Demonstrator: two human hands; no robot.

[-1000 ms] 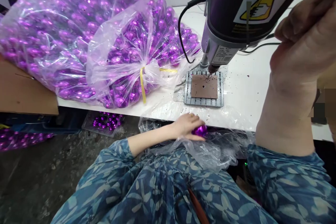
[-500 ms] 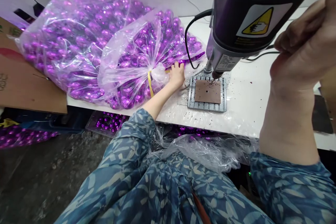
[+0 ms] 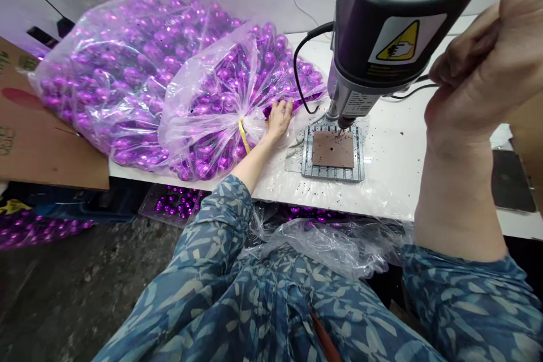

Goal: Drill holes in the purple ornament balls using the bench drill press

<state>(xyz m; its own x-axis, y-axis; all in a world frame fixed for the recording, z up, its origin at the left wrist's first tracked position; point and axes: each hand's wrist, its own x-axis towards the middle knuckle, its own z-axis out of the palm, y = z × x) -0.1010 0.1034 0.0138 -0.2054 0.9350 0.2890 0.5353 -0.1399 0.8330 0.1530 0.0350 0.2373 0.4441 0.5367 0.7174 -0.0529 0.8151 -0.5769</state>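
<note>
My left hand (image 3: pixel 279 117) reaches across the white table (image 3: pixel 394 153) to the mouth of a clear plastic bag of shiny purple balls (image 3: pixel 231 96), its fingers curled over the balls at the bag's edge. What the fingers hold is hidden. My right hand (image 3: pixel 479 73) is raised at the right, closed round a thin lever beside the dark bench drill (image 3: pixel 394 28). Under the drill bit lies a brown pad on a grey slotted base (image 3: pixel 333 151).
A larger bag of purple balls (image 3: pixel 114 68) lies at the back left. Brown cardboard (image 3: pixel 38 141) overhangs the left edge. A tray of purple balls (image 3: pixel 173 203) sits below the table. An open plastic bag (image 3: pixel 326 243) lies on my lap. A black cable (image 3: pixel 301 68) loops behind the drill.
My left hand rose from the lap bag, where it held a purple ball, and reached to the tied bag on the table. My right hand stayed at the drill's lever.
</note>
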